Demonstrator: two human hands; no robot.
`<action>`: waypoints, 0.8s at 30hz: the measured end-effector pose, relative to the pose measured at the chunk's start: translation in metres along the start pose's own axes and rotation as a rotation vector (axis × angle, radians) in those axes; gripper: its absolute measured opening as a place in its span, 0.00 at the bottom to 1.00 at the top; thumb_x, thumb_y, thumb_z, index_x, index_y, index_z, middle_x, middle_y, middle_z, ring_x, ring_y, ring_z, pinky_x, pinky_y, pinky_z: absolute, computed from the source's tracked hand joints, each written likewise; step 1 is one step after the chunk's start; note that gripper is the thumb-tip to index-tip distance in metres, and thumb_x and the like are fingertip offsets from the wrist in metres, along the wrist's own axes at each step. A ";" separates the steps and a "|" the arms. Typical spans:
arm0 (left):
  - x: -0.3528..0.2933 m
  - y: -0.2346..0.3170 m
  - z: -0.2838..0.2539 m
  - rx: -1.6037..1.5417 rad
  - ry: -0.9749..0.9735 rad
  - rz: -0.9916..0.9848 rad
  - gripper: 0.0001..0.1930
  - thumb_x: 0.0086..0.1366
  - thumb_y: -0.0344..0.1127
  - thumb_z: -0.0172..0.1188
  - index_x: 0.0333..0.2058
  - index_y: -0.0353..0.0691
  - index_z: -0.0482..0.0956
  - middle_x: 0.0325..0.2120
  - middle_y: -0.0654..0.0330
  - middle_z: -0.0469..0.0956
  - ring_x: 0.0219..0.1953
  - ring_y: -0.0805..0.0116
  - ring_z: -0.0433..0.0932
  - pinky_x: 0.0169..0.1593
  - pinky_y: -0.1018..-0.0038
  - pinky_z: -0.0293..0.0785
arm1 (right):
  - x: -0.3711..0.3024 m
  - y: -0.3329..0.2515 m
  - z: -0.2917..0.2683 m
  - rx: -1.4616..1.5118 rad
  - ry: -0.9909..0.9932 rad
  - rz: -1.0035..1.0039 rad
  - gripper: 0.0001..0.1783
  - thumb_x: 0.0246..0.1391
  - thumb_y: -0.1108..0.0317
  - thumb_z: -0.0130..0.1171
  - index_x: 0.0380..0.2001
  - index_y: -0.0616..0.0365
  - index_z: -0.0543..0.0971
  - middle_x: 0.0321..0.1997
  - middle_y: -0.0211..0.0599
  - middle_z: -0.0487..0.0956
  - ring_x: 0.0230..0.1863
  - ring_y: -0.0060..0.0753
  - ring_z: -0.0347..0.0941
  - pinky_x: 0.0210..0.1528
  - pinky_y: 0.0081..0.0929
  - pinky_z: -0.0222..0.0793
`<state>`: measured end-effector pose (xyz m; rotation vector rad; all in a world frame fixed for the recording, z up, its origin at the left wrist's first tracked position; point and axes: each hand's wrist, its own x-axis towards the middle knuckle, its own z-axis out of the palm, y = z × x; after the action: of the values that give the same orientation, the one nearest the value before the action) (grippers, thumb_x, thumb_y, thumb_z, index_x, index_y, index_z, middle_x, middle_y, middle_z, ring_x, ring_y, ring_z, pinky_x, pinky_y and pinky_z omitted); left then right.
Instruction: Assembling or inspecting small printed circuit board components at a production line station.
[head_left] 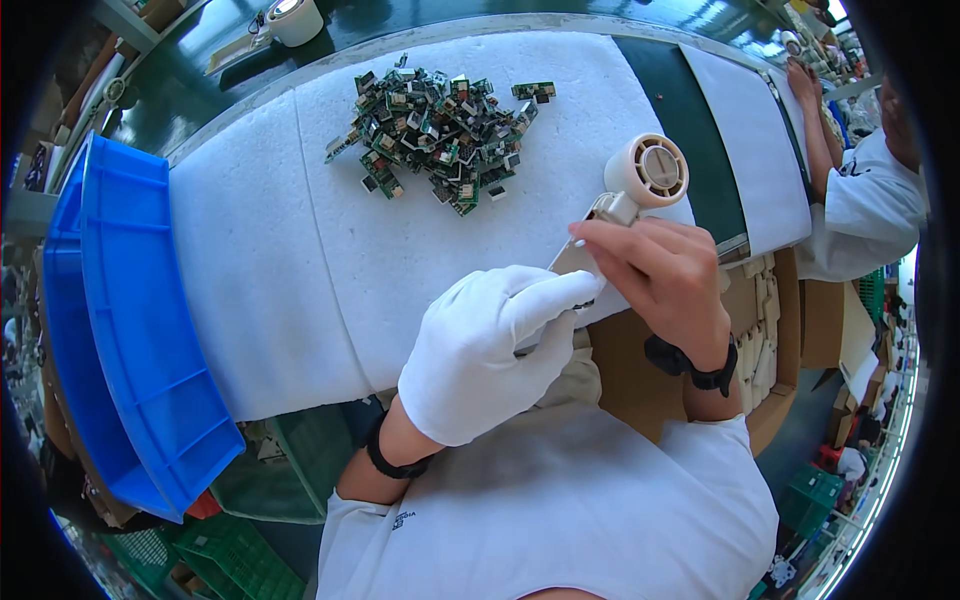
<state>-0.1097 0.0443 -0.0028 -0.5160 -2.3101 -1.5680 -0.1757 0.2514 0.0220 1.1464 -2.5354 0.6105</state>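
Together, hands (485, 345) (665, 265) on cream fan (655, 170), dark shirt print (403, 521), probably lettering

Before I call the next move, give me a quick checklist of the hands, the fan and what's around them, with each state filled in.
1. Fan supported: ok; the left hand grips its handle, and the right hand has its fingers near the neck.
2. Both hands gloved: not ok; only the left is.
3. Fan's inner parts in place: cannot tell; the hands hide much of the handle.
4. Circuit boards off the working hands: ok; they're heaped beyond them on the foam sheet.
5. Blue bin apart from both hands: ok; it's at far left.
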 end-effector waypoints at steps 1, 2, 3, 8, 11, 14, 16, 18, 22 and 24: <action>0.000 0.000 0.000 0.003 0.004 -0.001 0.19 0.53 0.21 0.70 0.43 0.47 0.87 0.32 0.59 0.84 0.31 0.59 0.83 0.35 0.68 0.78 | 0.000 0.001 0.003 0.002 0.001 -0.001 0.10 0.54 0.71 0.71 0.41 0.53 0.88 0.23 0.33 0.80 0.20 0.26 0.74 0.23 0.27 0.67; -0.001 0.000 0.001 0.005 0.008 -0.001 0.19 0.53 0.21 0.70 0.43 0.48 0.87 0.32 0.59 0.84 0.30 0.59 0.83 0.35 0.68 0.78 | -0.001 0.003 0.007 0.054 0.078 0.044 0.10 0.54 0.71 0.71 0.41 0.53 0.88 0.22 0.32 0.80 0.19 0.25 0.73 0.23 0.26 0.66; -0.001 0.000 0.001 0.007 0.012 -0.002 0.19 0.52 0.21 0.70 0.43 0.48 0.87 0.32 0.59 0.84 0.30 0.59 0.83 0.35 0.68 0.78 | -0.001 0.004 0.011 0.105 0.154 0.090 0.10 0.54 0.71 0.72 0.40 0.53 0.88 0.22 0.31 0.79 0.19 0.24 0.72 0.23 0.26 0.65; -0.002 -0.001 0.001 0.016 -0.001 0.009 0.20 0.52 0.20 0.71 0.43 0.48 0.87 0.32 0.60 0.84 0.31 0.59 0.83 0.35 0.68 0.78 | 0.008 -0.020 0.005 0.128 0.105 0.452 0.09 0.53 0.70 0.73 0.38 0.54 0.88 0.19 0.28 0.77 0.17 0.19 0.66 0.22 0.22 0.62; -0.004 -0.002 0.003 0.036 0.018 0.046 0.21 0.52 0.20 0.71 0.44 0.47 0.87 0.32 0.61 0.84 0.32 0.60 0.82 0.35 0.68 0.78 | 0.010 -0.020 0.005 0.072 0.100 0.399 0.09 0.52 0.70 0.73 0.39 0.55 0.88 0.18 0.28 0.75 0.16 0.18 0.64 0.22 0.20 0.61; -0.006 -0.004 0.004 0.042 0.012 0.062 0.21 0.52 0.20 0.70 0.45 0.47 0.86 0.32 0.61 0.84 0.32 0.60 0.82 0.35 0.69 0.77 | 0.011 -0.020 0.006 0.047 0.088 0.364 0.09 0.52 0.70 0.72 0.38 0.55 0.88 0.18 0.29 0.75 0.16 0.18 0.64 0.22 0.20 0.61; -0.007 -0.005 0.003 0.048 0.009 0.060 0.21 0.52 0.19 0.70 0.45 0.47 0.86 0.32 0.62 0.84 0.32 0.61 0.82 0.35 0.69 0.77 | 0.011 -0.021 0.008 0.058 0.072 0.347 0.08 0.53 0.71 0.71 0.38 0.55 0.88 0.19 0.31 0.76 0.16 0.20 0.65 0.22 0.20 0.62; 0.000 -0.007 0.001 0.085 0.025 0.104 0.22 0.52 0.20 0.70 0.45 0.46 0.86 0.33 0.62 0.84 0.32 0.60 0.82 0.35 0.69 0.77 | 0.019 -0.018 0.004 0.062 0.061 0.326 0.08 0.53 0.71 0.71 0.38 0.56 0.88 0.19 0.32 0.76 0.16 0.20 0.65 0.22 0.21 0.62; -0.009 -0.004 0.002 0.091 0.001 0.109 0.22 0.51 0.20 0.69 0.46 0.46 0.86 0.33 0.63 0.84 0.32 0.60 0.82 0.36 0.69 0.77 | 0.028 -0.013 -0.002 0.091 0.019 0.258 0.08 0.54 0.72 0.68 0.38 0.57 0.88 0.20 0.34 0.78 0.17 0.22 0.66 0.22 0.22 0.63; -0.004 -0.010 0.002 0.078 -0.014 0.108 0.23 0.51 0.20 0.69 0.47 0.47 0.85 0.34 0.63 0.83 0.32 0.60 0.82 0.36 0.68 0.78 | 0.026 -0.011 -0.005 0.153 -0.097 0.277 0.08 0.55 0.73 0.67 0.39 0.58 0.88 0.21 0.36 0.78 0.17 0.22 0.67 0.22 0.23 0.63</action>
<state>-0.1105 0.0419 -0.0139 -0.6231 -2.3025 -1.4238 -0.1836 0.2312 0.0403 0.8960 -2.7977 0.8479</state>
